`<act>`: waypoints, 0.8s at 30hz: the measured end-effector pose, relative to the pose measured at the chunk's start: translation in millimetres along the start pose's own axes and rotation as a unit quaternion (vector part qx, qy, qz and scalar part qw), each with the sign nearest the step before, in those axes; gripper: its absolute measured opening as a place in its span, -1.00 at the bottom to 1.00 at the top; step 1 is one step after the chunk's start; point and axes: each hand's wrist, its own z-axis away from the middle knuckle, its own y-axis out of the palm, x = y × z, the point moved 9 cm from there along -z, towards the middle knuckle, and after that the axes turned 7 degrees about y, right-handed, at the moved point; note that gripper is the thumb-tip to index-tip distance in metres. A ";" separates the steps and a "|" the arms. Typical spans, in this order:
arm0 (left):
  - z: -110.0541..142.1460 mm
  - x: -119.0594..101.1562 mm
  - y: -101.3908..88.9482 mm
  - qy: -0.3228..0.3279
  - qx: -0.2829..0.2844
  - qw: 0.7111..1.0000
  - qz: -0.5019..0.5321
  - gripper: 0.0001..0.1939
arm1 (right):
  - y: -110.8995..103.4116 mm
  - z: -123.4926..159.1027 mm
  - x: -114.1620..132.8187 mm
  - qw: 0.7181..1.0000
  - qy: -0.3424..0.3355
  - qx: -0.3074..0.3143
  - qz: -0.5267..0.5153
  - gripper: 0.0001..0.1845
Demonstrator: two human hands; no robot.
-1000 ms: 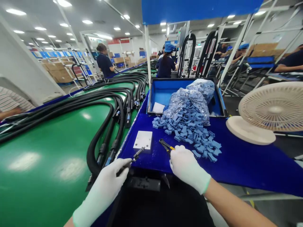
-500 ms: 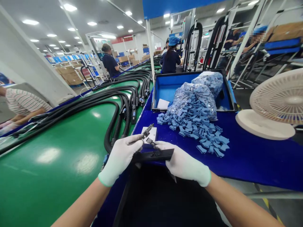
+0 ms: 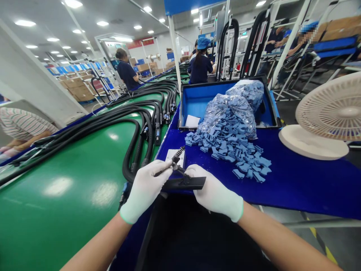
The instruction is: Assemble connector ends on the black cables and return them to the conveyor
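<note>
My left hand (image 3: pixel 146 186), in a white glove, pinches a small black part with a ribbed, spring-like end (image 3: pixel 178 153) pointing up and to the right. Opposite it, my gloved right hand (image 3: pixel 216 194) is closed, its fingertips on a slim dark piece (image 3: pixel 182 171) that meets the ribbed part. A flat black plastic piece (image 3: pixel 194 183) lies across just below, between both hands; fingers hide how it is held. Behind the ribbed part, a white block (image 3: pixel 171 153) rests on the blue table surface (image 3: pixel 293 180).
Right of my hands lies a heap of blue plastic clips (image 3: pixel 239 150), spilling from a clear bag in a blue bin (image 3: pixel 194 98). A beige fan (image 3: pixel 313 145) stands at right. Black hoses (image 3: pixel 98 126) cover part of the green belt (image 3: pixel 84 169). Several people work around.
The slim dark piece in my right fingers has come up against the ribbed part, and my right hand has shifted slightly left. The whole view has tilted a little.
</note>
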 end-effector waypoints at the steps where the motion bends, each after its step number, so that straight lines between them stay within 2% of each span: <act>1: -5.0 6.9 0.9 -0.019 0.020 1.000 0.011 -0.67 | 0.7 0.4 -4.1 1.000 0.007 -0.004 0.006 -0.74; 4: -26.4 18.5 15.5 -0.029 0.116 0.987 0.108 -0.54 | 1.3 0.0 -14.6 0.999 0.042 -0.013 0.023 -0.80; 6: -38.8 16.5 33.1 -0.011 0.192 0.957 0.218 -0.49 | -0.1 -1.8 -15.9 0.998 0.057 -0.018 0.024 -0.79; 8: -46.8 15.6 47.5 -0.017 0.237 0.925 0.295 -0.49 | -3.5 -4.5 -10.9 0.998 0.048 -0.025 0.011 -0.70; 10: -52.5 17.7 53.4 -0.038 0.237 0.915 0.323 -0.48 | -8.7 -7.1 -6.5 0.998 0.042 -0.036 -0.011 -0.63; 12: -56.5 19.4 49.1 -0.042 0.215 0.937 0.272 -0.47 | -8.3 -9.3 -10.2 0.997 0.069 -0.016 -0.023 -0.72; 15: -59.5 17.3 34.2 -0.019 0.184 0.976 0.118 -0.52 | 0.4 -10.6 -28.6 0.991 0.133 0.031 0.000 -0.90; 17: -60.0 14.7 28.3 -0.010 0.169 0.984 0.063 -0.56 | 3.2 -13.1 -42.0 0.988 0.151 0.018 0.033 -0.90; 20: -61.2 13.3 27.6 -0.019 0.148 0.987 0.054 -0.58 | 9.7 -20.1 -56.7 0.987 0.143 -0.013 0.068 -0.90; 24: -64.1 4.8 31.4 -0.011 0.134 0.990 0.031 -0.62 | 11.5 -25.6 -63.9 0.982 0.155 -0.026 0.103 -0.92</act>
